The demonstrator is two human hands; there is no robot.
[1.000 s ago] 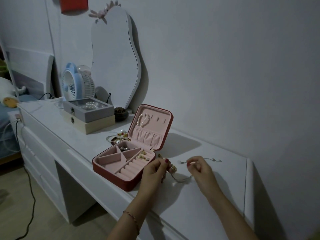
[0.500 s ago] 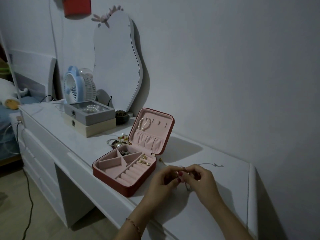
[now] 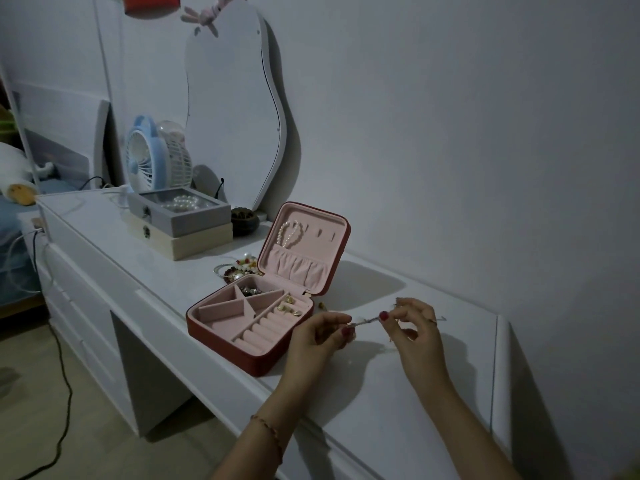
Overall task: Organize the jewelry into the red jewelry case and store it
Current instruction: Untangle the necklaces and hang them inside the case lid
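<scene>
Left hand [image 3: 320,336] and right hand [image 3: 414,329] above white dresser top [image 3: 381,393], fingertips pinched on either end of a thin chain [image 3: 367,320]. Just left: open red jewelry case [image 3: 256,317], soft pink lining, ridged ring rolls, pearl strand [image 3: 290,233] in lid. Farther back, stacked boxes [image 3: 183,225].

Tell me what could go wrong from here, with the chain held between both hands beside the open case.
1. The thin chain is stretched between the left hand and the right hand; more pull might snap or knot it.
2. The red jewelry case sits near the front edge of the dresser top; a nudge from the left hand could push it off.
3. The dim light makes dropped small pieces hard to find.
</scene>
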